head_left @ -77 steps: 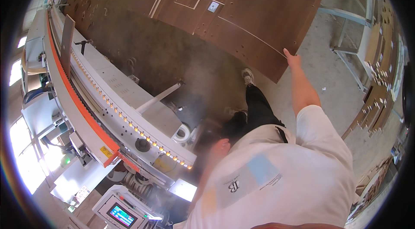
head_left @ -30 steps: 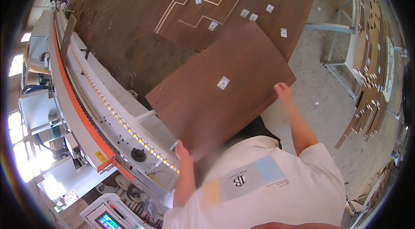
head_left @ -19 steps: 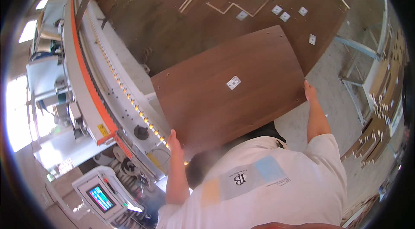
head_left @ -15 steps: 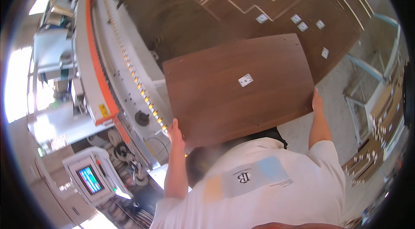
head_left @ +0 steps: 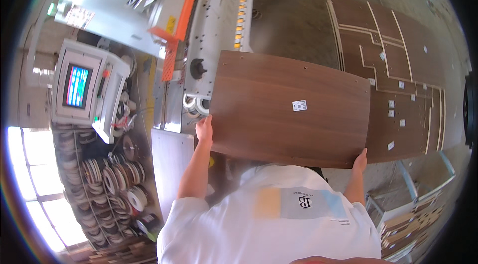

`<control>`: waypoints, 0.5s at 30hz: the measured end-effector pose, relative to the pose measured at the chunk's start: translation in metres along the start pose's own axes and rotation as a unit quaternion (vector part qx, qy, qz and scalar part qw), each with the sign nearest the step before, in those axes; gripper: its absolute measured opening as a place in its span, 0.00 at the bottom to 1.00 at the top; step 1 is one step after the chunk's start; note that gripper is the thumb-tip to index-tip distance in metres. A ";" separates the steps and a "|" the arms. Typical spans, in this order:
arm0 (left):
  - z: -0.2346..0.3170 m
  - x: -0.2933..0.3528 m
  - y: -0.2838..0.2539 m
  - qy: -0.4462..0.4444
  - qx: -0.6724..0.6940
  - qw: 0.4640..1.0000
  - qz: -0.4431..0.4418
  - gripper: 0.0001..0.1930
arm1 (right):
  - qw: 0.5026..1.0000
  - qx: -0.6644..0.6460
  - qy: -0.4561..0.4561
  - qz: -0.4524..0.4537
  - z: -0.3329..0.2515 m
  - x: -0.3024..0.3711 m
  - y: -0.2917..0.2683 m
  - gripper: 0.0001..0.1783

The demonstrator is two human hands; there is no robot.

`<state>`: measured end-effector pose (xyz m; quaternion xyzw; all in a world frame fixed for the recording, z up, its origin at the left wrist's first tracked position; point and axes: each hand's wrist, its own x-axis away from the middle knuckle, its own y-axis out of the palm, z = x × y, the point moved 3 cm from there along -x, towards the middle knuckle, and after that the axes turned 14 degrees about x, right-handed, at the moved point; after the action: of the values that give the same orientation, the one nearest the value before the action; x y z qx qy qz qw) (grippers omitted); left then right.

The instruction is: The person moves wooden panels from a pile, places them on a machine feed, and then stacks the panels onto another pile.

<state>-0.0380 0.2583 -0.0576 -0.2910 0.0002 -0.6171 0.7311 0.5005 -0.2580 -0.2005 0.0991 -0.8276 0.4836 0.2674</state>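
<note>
A large brown wood-grain panel [head_left: 259, 109] with a small white label [head_left: 299, 105] spans the space in front of my body, held between both hands. Small holes show near its edges. My left hand [head_left: 204, 128] grips its left edge close to the lower left corner. At the lower right corner my right hand [head_left: 360, 160] is closed on the panel's edge. The fingers beneath the panel are hidden on both sides.
To the left stands a long machine with an orange strip [head_left: 188, 10] and yellow rollers [head_left: 241, 12]. Its control screen [head_left: 77, 86] is lit. Edging rolls [head_left: 112, 179] fill a rack below. Labelled brown panels [head_left: 403, 65] lie stacked at the right, near a metal frame [head_left: 406, 179].
I have turned to the left with the panel. The machine, screen and rolls have swung up and inward in view, and the stacked panels now lie farther right. Both hands keep their grip.
</note>
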 end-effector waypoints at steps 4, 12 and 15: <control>-0.016 -0.026 -0.052 0.074 -0.185 0.975 0.094 0.23 | 0.997 -0.008 -0.074 -0.018 -0.063 0.026 0.021 0.43; -0.017 -0.026 -0.092 0.305 -0.300 0.893 0.138 0.27 | 0.963 0.101 -0.224 -0.115 -0.143 0.129 0.065 0.36; -0.021 0.001 -0.071 0.343 -0.279 0.894 0.073 0.26 | 0.949 0.144 -0.241 -0.141 -0.151 0.152 0.084 0.33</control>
<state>-0.1092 0.2437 -0.0448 -0.2528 0.4444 -0.5982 0.6171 0.3899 -0.0714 -0.1230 0.3658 -0.7667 0.5165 0.1079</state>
